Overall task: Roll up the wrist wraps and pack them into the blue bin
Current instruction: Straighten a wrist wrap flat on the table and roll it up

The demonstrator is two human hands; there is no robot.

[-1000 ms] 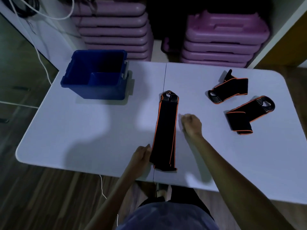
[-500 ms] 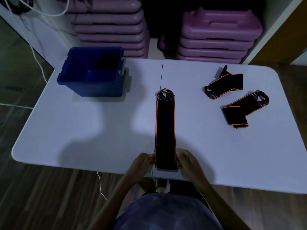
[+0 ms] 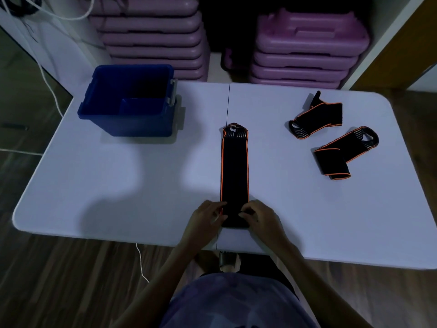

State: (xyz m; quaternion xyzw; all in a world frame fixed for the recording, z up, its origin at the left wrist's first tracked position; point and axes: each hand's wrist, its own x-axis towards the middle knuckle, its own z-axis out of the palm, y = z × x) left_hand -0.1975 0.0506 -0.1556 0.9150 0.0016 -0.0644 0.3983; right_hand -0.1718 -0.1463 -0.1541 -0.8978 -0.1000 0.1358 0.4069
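Observation:
A black wrist wrap with orange edges lies stretched out straight along the middle of the white table, its loop end pointing away from me. My left hand and my right hand pinch its near end from both sides, and that end is curled over into a small fold. Two more wraps lie loosely folded at the right: one farther back, one nearer. The blue bin stands open at the back left, and nothing shows inside it.
Stacks of purple plastic step platforms stand behind the table. A white cable hangs at the left beside the bin. The table's near edge runs just below my hands, with wooden floor beyond it.
My right hand came back from the middle of the wrap to its near end. The wrap was straightened, and both hands now curl its near end over.

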